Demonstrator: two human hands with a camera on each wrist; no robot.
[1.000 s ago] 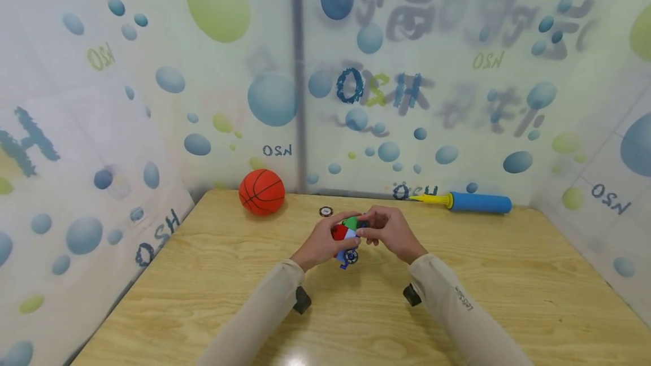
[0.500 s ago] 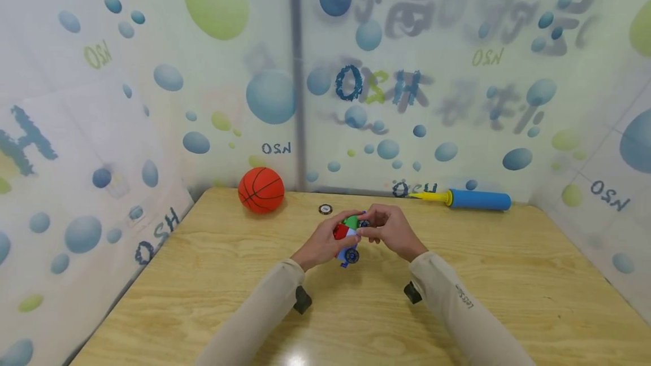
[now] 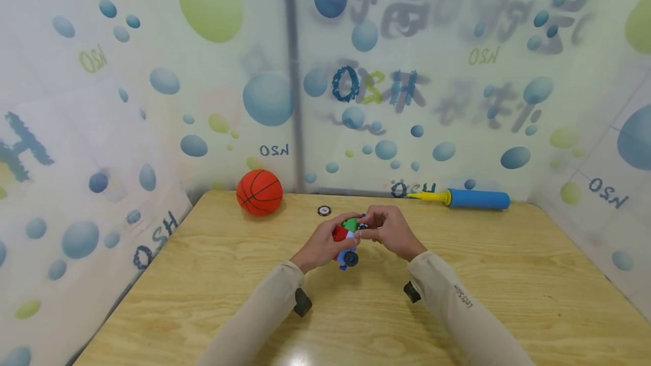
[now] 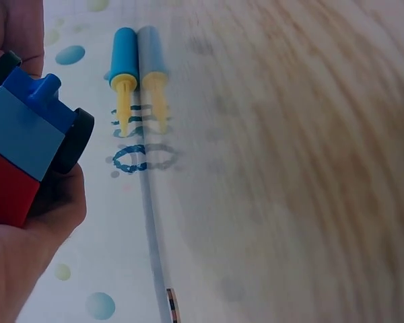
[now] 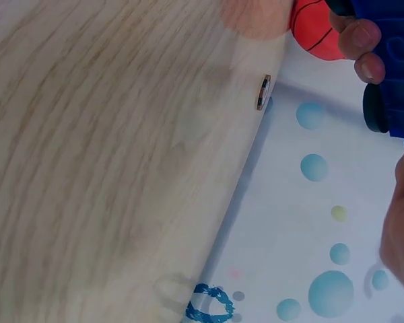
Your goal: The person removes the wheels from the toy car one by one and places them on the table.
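A toy car point(image 3: 341, 234) built of red, green and light blue blocks on a blue wheeled base is held up above the table. My left hand point(image 3: 320, 243) grips it from the left, fingers over the far side and thumb on the near side. From the right, my right hand point(image 3: 394, 233) pinches it beside a dark wheel point(image 3: 363, 227), with curled fingers that partly hide that end. Another black wheel point(image 3: 351, 258) shows at the near end. In the left wrist view the car's light blue block point(image 4: 23, 124) and red block point(image 4: 10, 188) stand tilted. The right wrist view shows its blue underside point(image 5: 398, 60).
On the wooden table point(image 3: 254, 309), a red basketball point(image 3: 259, 192) sits at the back left. A poker chip point(image 3: 324, 210) lies beyond the hands. A blue hand pump with a yellow nozzle point(image 3: 478, 199) lies along the back right edge. Printed sheets point(image 3: 356, 100) enclose the table.
Both hands keep hold of the toy car in nearly the same place. The near wheel's face looks darker and less distinct than before. The head view has shifted slightly.
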